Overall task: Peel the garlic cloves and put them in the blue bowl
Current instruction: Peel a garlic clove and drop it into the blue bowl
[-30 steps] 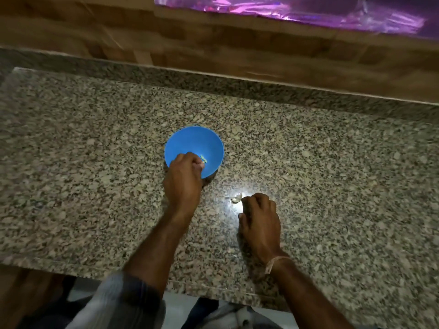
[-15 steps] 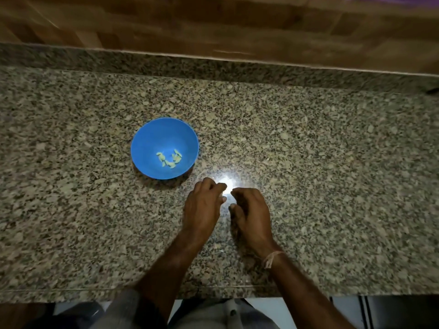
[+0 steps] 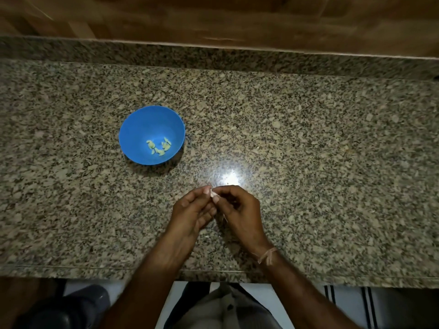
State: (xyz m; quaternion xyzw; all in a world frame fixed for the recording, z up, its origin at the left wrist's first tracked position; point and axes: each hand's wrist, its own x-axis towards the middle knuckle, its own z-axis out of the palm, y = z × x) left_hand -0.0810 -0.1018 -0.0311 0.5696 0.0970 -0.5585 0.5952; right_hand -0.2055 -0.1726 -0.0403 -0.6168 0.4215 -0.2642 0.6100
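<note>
The blue bowl (image 3: 140, 129) stands on the granite counter left of centre, with several pale peeled garlic cloves (image 3: 158, 146) lying in its bottom. In front of it and to the right, my left hand (image 3: 192, 210) and my right hand (image 3: 240, 210) meet above the counter. Between their fingertips they pinch a small whitish garlic clove (image 3: 213, 193), which is mostly hidden by the fingers. A thin strip of skin hangs below my right hand.
The speckled granite counter (image 3: 332, 162) runs across the whole view, with a raised granite lip and a wooden wall behind. A bright light reflection lies just beyond my hands. The counter's front edge is near my body.
Both hands have lifted off the counter and come together on the garlic clove. Earlier my left hand was at the bowl's rim and has come back to the right.
</note>
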